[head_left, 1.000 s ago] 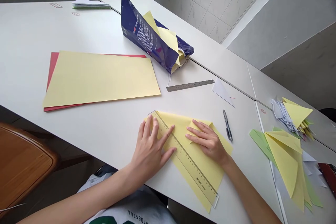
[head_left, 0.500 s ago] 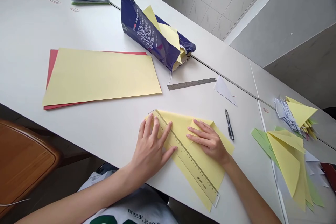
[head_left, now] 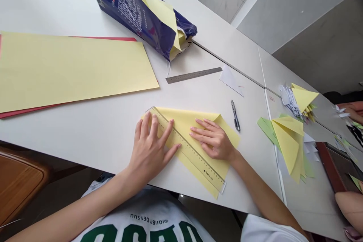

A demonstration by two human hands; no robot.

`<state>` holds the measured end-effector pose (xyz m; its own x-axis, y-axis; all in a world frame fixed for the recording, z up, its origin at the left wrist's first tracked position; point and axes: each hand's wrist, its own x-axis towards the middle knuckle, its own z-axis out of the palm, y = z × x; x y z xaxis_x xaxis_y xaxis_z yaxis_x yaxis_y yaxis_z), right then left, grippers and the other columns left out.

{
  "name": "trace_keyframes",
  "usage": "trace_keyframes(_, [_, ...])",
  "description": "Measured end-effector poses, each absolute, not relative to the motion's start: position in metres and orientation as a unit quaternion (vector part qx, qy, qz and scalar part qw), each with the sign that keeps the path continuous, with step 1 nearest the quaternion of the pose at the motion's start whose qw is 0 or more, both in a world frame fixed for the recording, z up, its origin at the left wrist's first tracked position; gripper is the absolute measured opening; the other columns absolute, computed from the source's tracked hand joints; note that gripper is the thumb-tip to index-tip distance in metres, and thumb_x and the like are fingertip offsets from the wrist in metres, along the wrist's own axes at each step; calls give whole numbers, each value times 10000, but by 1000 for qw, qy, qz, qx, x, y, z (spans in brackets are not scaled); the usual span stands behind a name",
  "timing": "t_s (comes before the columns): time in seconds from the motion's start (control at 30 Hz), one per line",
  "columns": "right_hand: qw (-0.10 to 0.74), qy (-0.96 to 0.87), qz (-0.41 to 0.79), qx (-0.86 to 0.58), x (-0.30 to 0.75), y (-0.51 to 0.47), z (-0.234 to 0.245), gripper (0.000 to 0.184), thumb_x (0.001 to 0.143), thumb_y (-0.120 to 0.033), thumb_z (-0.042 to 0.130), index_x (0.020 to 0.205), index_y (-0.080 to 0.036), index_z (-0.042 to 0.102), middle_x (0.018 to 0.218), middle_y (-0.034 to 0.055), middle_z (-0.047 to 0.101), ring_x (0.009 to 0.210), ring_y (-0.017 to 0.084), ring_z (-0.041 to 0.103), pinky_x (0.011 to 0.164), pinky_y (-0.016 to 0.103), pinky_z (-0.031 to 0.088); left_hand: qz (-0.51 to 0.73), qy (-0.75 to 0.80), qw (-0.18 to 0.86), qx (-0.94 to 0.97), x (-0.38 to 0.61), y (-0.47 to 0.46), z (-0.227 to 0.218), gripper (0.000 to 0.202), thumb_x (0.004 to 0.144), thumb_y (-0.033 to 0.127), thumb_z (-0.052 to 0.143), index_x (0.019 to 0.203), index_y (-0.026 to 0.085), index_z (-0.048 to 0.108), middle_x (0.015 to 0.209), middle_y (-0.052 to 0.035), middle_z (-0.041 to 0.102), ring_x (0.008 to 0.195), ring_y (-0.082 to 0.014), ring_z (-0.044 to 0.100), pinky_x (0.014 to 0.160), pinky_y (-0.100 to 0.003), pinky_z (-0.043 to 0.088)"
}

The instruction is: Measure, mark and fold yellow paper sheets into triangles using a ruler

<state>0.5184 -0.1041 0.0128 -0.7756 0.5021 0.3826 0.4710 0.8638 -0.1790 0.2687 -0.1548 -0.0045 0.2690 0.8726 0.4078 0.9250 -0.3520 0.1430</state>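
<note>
A clear plastic ruler [head_left: 198,159] lies slantwise across a folded sheet of yellow paper [head_left: 187,116] near the table's front edge. My left hand [head_left: 150,145] rests on the ruler's upper end with its fingers spread, pressing from above. Flat on the paper to the right of the ruler lies my right hand [head_left: 214,140], its fingers stretched out over a folded flap. Part of the fold is hidden under it. Just right of the paper is a black pen [head_left: 235,116].
Behind the paper lie a steel ruler [head_left: 194,75] and a white paper triangle [head_left: 231,79]. A blue plastic bag [head_left: 136,11] holds yellow sheets. Large yellow card [head_left: 76,68] covers red sheets at left. Folded papers [head_left: 287,136] sit right, near another person's arm [head_left: 350,204].
The view has shifted, so table items appear farther left and higher. My right hand's fingers have slid slightly down over the flap. My left hand stays on the ruler.
</note>
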Motion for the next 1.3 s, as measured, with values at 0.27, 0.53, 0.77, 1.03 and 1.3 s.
trace_keyframes(0.27, [205, -934, 59, -287, 518, -113, 7, 344, 947, -155, 478, 1242, -184, 652, 1304, 22, 648, 1383, 180, 458, 1156, 417, 420, -230, -551, 65, -800, 268, -150, -5, 602, 899, 509, 536, 1366, 129, 534, 1334, -280, 416, 1329, -511, 378, 1029, -631, 388])
trace_keyframes(0.53, [116, -920, 25, -374, 514, -113, 7, 446, 1027, -330, 363, 1430, -186, 487, 1484, 30, 474, 1449, 145, 348, 1214, 378, 335, -247, -547, 41, -799, 267, -146, -7, 578, 895, 489, 546, 1354, 137, 547, 1326, -276, 453, 1381, -506, 315, 1043, -654, 372])
trace_keyframes(0.77, [77, -864, -24, -498, 507, -105, 9, 606, 1037, -443, 260, 1545, -112, 262, 1593, 72, 284, 1511, 208, 199, 1251, 433, 244, -236, -544, 54, -803, 267, -145, -6, 587, 900, 487, 542, 1358, 120, 540, 1318, -288, 439, 1363, -513, 332, 1032, -654, 382])
trace_keyframes(1.03, [68, -829, -32, -554, 499, -101, 3, 651, 1035, -466, 227, 1504, -27, 337, 1567, 163, 325, 1493, 249, 256, 1246, 436, 257, -248, -543, 55, -800, 266, -146, -8, 586, 898, 486, 547, 1359, 125, 540, 1332, -290, 439, 1374, -514, 323, 1040, -657, 373])
trace_keyframes(1.3, [85, -836, -19, -542, 502, -104, -2, 632, 1031, -457, 263, 1523, -62, 307, 1561, 167, 339, 1490, 269, 263, 1245, 507, 232, -237, -554, 57, -796, 269, -151, -6, 589, 896, 482, 548, 1349, 106, 550, 1330, -297, 426, 1341, -519, 363, 1028, -646, 391])
